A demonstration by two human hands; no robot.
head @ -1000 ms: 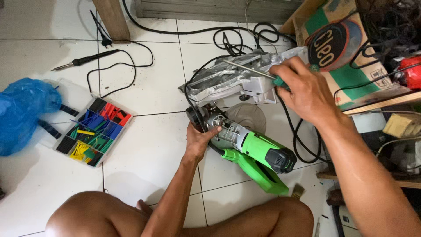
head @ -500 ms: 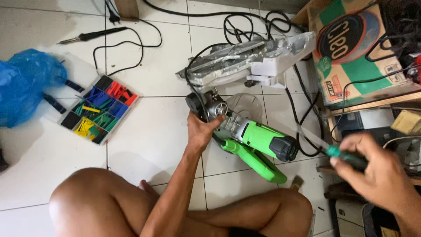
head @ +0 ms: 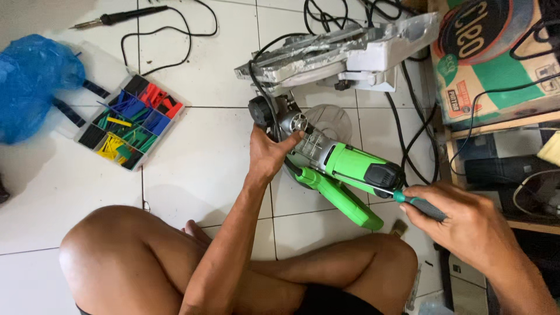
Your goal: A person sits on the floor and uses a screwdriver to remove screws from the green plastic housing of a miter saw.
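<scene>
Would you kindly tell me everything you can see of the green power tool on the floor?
The angle grinder lies on its side on the white tiled floor, slanting from upper left to lower right. Its body looks like bright green plastic with a black section, and its bare metal gear head carries a black knob. The left hand grips the head end; the screwdriver in the right hand reaches its rear. A green shell piece lies beneath.

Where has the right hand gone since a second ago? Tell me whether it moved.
Yes. The right hand, holding the green-handled screwdriver, left the foil-wrapped grey casing at the top and came down to the rear of the green power tool.
</scene>
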